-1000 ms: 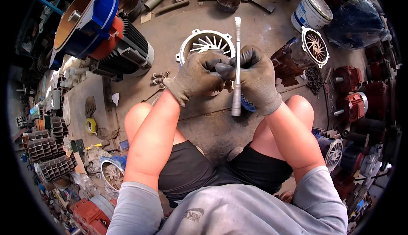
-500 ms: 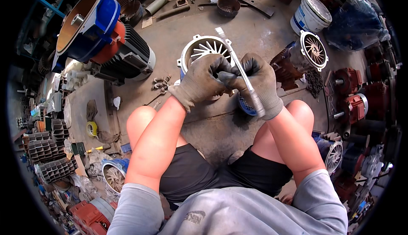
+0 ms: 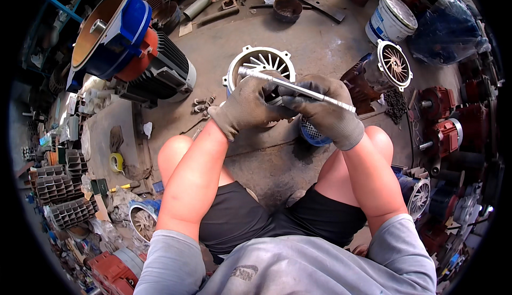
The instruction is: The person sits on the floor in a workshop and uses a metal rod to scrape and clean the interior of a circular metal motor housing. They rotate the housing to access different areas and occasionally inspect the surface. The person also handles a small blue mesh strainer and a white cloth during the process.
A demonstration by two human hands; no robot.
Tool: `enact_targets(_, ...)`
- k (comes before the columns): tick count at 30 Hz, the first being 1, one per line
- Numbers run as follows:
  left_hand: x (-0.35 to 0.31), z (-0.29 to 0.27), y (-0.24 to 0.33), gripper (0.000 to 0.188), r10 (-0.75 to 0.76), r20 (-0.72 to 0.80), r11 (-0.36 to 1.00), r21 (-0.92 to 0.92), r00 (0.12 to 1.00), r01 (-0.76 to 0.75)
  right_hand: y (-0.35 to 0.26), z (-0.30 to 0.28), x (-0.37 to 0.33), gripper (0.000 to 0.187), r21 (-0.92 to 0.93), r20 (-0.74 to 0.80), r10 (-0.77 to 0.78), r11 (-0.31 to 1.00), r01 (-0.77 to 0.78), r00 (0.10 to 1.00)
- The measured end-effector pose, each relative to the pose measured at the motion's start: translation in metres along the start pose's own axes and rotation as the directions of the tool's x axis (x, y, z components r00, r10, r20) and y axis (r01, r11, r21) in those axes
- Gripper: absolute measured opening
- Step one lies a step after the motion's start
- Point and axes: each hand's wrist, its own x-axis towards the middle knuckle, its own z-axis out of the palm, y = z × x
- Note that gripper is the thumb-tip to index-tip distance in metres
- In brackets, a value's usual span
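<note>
Both hands wear dark, dirty work gloves and meet in front of me above the knees. A slim silver metal rod with ribbed ends (image 3: pixel 306 92) lies aslant across them, its far end up left and its near end down right. My right hand (image 3: pixel 332 118) is closed around the rod near its middle. My left hand (image 3: pixel 246 104) is curled with its fingers close to the right hand's; what they grip, if anything, is hidden. Just beyond the hands stands a motor with a round white flange (image 3: pixel 234 63) and radial fins, partly covered by the gloves.
A big blue, red and black motor (image 3: pixel 160 65) leans at the left. Another finned motor (image 3: pixel 394 63) stands at the right, near a white bucket (image 3: pixel 389 17). A blue basket (image 3: pixel 314 133) sits by my right knee. Bolts (image 3: pixel 202 105) and yellow tape (image 3: pixel 116 161) lie left.
The rod has swung counterclockwise from steep to nearly level, its far end moving left. My right hand has turned with it and both hands remain close together.
</note>
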Motion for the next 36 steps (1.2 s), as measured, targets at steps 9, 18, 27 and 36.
enact_targets(9, 0.0, -0.001, -0.006, 0.023, 0.265, 0.038, 0.919, 0.291, 0.963, -0.264, -0.006, 0.01, 0.007, 0.03, 0.096, 0.067, 0.073, 0.992, -0.079, 0.995)
enact_targets(18, 0.001, -0.005, 0.007, 0.044, 0.048, 0.092, 0.987, 0.146, 0.995, -0.062, -0.012, -0.004, 0.006, 0.026, 0.039, 0.097, 0.189, 0.98, -0.193, 0.977)
enact_targets(27, -0.003, -0.001, 0.019, 0.024, -0.367, 0.061, 0.879, -0.305, 0.928, 0.368, -0.021, 0.009, 0.001, 0.062, 0.303, 0.127, 0.097, 0.944, -0.132, 0.987)
enact_targets(36, -0.004, -0.003, 0.011, 0.014, -0.103, 0.009, 0.971, -0.215, 0.995, 0.103, -0.034, -0.012, -0.019, 0.074, -0.641, 0.355, -0.435, 0.531, 0.554, 0.827)
